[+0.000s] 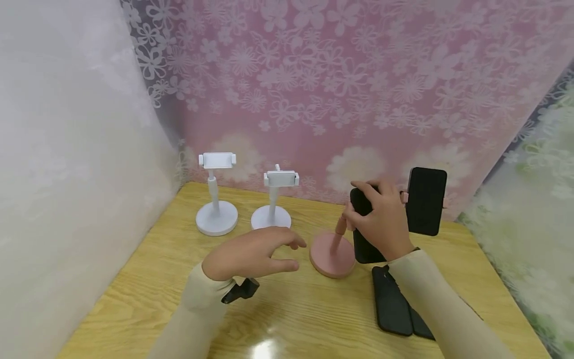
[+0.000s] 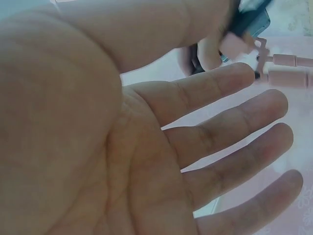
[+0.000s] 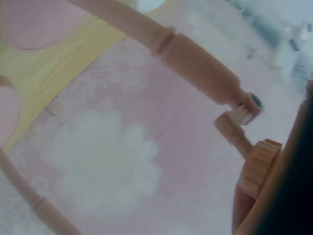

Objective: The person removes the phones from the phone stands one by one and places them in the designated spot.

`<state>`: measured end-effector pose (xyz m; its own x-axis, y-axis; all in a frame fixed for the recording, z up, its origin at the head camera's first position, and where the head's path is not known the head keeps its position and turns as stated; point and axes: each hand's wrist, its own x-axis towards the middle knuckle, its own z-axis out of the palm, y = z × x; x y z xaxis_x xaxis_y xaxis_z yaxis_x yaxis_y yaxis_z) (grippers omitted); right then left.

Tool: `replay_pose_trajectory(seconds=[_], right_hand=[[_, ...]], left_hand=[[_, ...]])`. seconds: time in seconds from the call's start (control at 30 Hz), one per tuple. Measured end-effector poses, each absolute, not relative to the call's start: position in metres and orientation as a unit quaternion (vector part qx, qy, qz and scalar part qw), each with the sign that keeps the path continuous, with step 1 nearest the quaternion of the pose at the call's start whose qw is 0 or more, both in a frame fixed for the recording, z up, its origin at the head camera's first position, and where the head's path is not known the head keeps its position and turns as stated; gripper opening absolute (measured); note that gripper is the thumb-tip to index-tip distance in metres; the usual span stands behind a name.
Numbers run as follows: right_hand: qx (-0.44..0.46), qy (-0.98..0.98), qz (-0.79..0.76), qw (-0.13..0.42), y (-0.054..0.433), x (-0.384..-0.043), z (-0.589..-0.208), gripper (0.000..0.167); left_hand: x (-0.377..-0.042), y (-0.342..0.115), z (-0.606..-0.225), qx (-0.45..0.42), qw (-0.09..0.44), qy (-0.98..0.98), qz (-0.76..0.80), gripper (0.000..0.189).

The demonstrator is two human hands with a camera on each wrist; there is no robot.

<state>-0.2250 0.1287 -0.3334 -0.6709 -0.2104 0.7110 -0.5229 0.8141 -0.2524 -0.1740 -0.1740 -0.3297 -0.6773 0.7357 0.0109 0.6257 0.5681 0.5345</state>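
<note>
Right hand [image 1: 384, 219]: I see fingers and thumb curled round a black, round-cornered phone [image 1: 365, 248], held tilted above the right half of the wood-grain tabletop [image 1: 314, 324]; the hand covers much of it, and the right wrist view crops it to a dark slab. Pink plastic stand with round base [image 1: 333, 255]: just left of that phone, upper end hidden; whether its clamp is fastened I cannot tell. Second black phone [image 1: 426, 200]: upright between pink clamp arms [image 1: 405, 197], near the back right corner; its support lies behind the right hand. Two flat black phones [image 1: 391, 305]: towards the right edge, partly covered by a cream sleeve [image 1: 441, 304]. Left hand [image 1: 252, 254]: fingers extended, gripping nothing, above the tabletop's middle. Two white plastic stands [image 1: 216, 220]: near the back left corner. Labels: too small for me to tell
</note>
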Motion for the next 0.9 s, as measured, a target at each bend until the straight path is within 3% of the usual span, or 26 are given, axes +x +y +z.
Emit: replay_pose_trajectory(seconds=[0.4, 0.77, 0.9], right_hand=[[0.261, -0.879, 0.209, 0.339, 0.091, -0.167, -0.328, 0.045], [0.272, -0.853, 0.242, 0.375, 0.056, -0.16, -0.346, 0.043], [0.274, -0.853, 0.269, 0.354, 0.058, -0.159, -0.35, 0.05]], left_hand=[[-0.175, -0.174, -0.33, 0.375, 0.103, 0.887, 0.248, 0.043], [-0.17, -0.17, -0.331, 0.383, 0.102, 0.878, 0.269, 0.036], [-0.17, -0.168, -0.333, 0.402, 0.099, 0.867, 0.277, 0.028]])
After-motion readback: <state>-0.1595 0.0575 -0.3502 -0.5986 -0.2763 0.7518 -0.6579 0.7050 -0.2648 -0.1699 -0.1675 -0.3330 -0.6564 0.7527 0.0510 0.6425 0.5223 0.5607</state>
